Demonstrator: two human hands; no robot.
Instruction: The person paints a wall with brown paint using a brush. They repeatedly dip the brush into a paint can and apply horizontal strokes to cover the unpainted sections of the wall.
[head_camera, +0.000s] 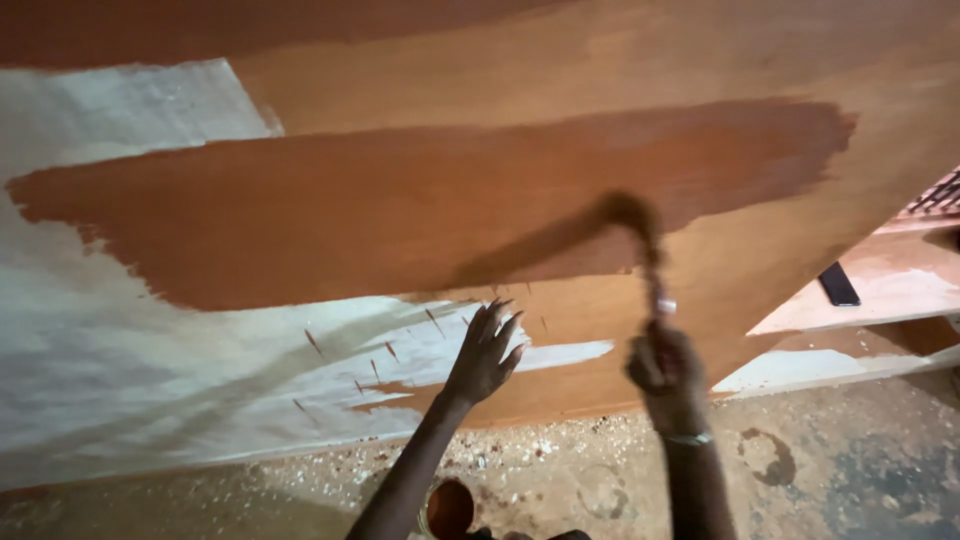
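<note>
A large wooden board (560, 70) lies across the view, partly coated with a wet reddish-brown stain (380, 210) and partly pale whitish (100, 330). My right hand (663, 362) grips the handle of a brush (640, 235), which is blurred with motion over the board's stained band. My left hand (484, 352) rests with fingers spread on the board's near edge, holding nothing. Small drips of stain dot the pale area beside it.
A small round container of stain (450, 508) sits on the floor between my arms. The concrete floor (820, 470) is strewn with wood chips and stain rings. A lower wooden shelf (880, 300) with a dark flat object (838, 285) lies at right.
</note>
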